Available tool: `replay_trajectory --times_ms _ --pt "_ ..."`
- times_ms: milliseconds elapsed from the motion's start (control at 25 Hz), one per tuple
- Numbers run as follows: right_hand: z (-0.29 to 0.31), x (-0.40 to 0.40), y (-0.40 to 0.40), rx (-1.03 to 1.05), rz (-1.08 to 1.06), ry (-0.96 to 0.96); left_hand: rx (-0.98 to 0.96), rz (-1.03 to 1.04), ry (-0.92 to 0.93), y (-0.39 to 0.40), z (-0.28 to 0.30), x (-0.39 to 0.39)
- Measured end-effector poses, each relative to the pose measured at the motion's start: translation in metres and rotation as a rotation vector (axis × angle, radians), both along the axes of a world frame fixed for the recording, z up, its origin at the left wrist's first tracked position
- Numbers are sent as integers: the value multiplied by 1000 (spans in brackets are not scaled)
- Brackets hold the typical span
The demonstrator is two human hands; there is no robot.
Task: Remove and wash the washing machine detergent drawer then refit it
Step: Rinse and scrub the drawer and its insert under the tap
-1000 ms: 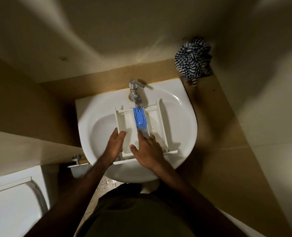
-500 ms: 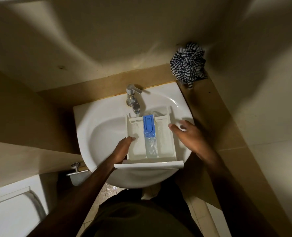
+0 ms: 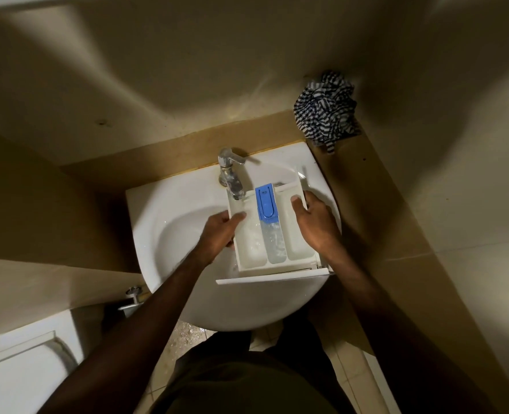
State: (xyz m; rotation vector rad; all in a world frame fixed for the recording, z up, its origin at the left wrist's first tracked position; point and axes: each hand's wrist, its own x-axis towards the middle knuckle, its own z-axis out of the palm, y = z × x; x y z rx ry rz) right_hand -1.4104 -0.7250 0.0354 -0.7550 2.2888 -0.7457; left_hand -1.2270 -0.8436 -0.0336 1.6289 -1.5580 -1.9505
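Observation:
The white detergent drawer [image 3: 299, 252] lies across the white sink [image 3: 169, 228], its front panel toward me. A blue insert [image 3: 265, 204] sits in its middle channel. Water from the chrome tap [image 3: 231, 177] runs into the drawer's left compartment, and water stands in the middle channel too. My left hand [image 3: 219, 236] grips the drawer's left wall, thumb over the rim. My right hand [image 3: 316, 222] grips the right wall, thumb inside the right compartment.
A crumpled striped cloth [image 3: 326, 110] sits on the tan ledge behind the sink at the right. A white toilet [image 3: 17, 369] stands at the lower left. The floor tiles [image 3: 184, 336] below the sink are wet. Walls close in on both sides.
The drawer has shifted right, so the tap now runs into its left compartment. My right hand left the inside of the drawer and took hold of the right wall.

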Motion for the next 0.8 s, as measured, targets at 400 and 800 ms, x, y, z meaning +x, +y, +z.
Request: replay_trajectory --times_ms 400,800 --pt "-11 -1 13 32 10 151 -462 -75 -184 -20 1 -28" --pt "-12 12 14 -23 29 157 -413 -220 -74 -24 5 -4"
